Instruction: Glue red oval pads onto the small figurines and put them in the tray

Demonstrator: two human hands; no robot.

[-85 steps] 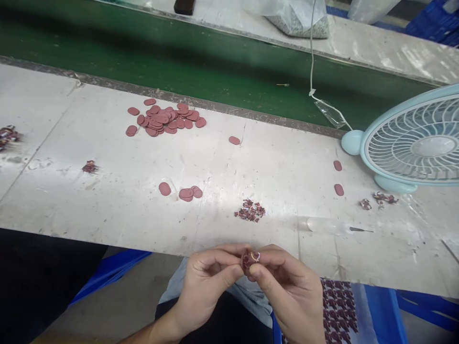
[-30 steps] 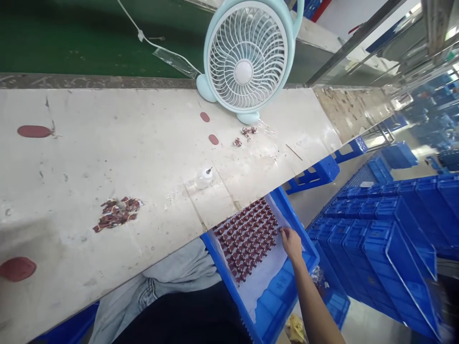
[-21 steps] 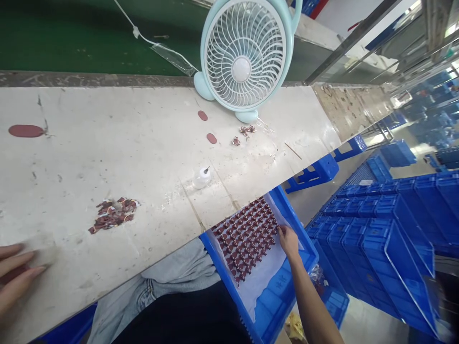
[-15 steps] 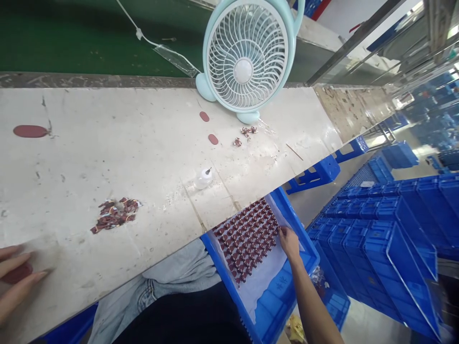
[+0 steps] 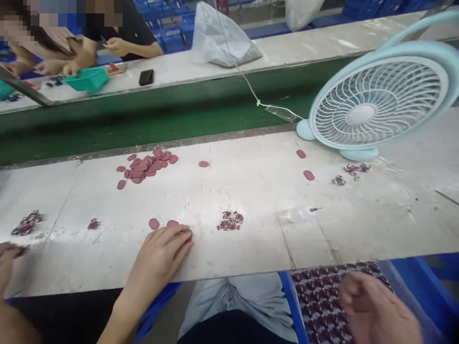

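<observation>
My left hand (image 5: 167,246) rests on the white worktop with its fingers close together. Its fingertips press on a reddish-brown oval disc, mostly covered by them. Two similar discs, one loose disc (image 5: 154,223) and one nearer disc (image 5: 172,223), lie just beyond the knuckles. To the right of this hand is a small heap of dark red parts (image 5: 231,220). Over a blue crate (image 5: 294,306) hovers my right hand (image 5: 380,308), smeared by motion, its fingers seemingly curled. Rows of dark red parts (image 5: 319,296) fill the lined crate beneath it.
A light blue fan (image 5: 362,114) stands at the right. A clear bottle with a dark tip (image 5: 296,215) lies on the worktop. Farther back is a pile of oval discs (image 5: 143,167). A co-worker's hand (image 5: 6,263) is at the left edge; other people sit across the green belt (image 5: 179,119).
The view has swung left, bringing the disc pile and co-workers into sight. My right hand has lifted from the parts in the crate. My left hand still has its fingertips at a disc.
</observation>
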